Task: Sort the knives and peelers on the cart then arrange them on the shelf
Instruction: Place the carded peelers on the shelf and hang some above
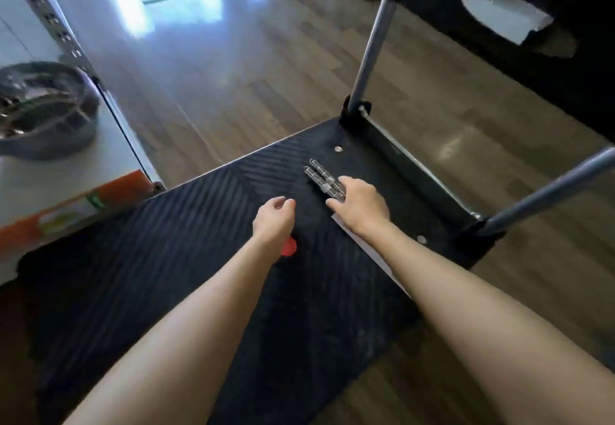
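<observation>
Item: black ribbed platform cart (186, 224), grey tubular handle (372, 45) raised at its far end. On the deck, close to the handle base: slim steel peelers (319, 175) laid side by side and touching, apparently already grouped. Right hand (361, 204) lies over their near ends, fingers bent down onto the metal; whether it pinches them or only presses cannot be told. Left hand (271, 221) hovers just beside it, loosely curled, nothing seen in it. Under the left wrist: a small red rounded piece (290, 247), mostly covered and not identifiable. Under the right forearm: a long pale flat blade (366, 248), likely a knife, lying on the deck near the peelers. Progress, as judged: sorting partly done; none of these pieces is on the shelf yet. To the left: white shelf board (40, 185) with a perforated metal upright (56, 21), carrying a round grey metal pan (43, 111) and an orange carton (66, 211), which take up room there. The forearms cover part of the deck.
</observation>
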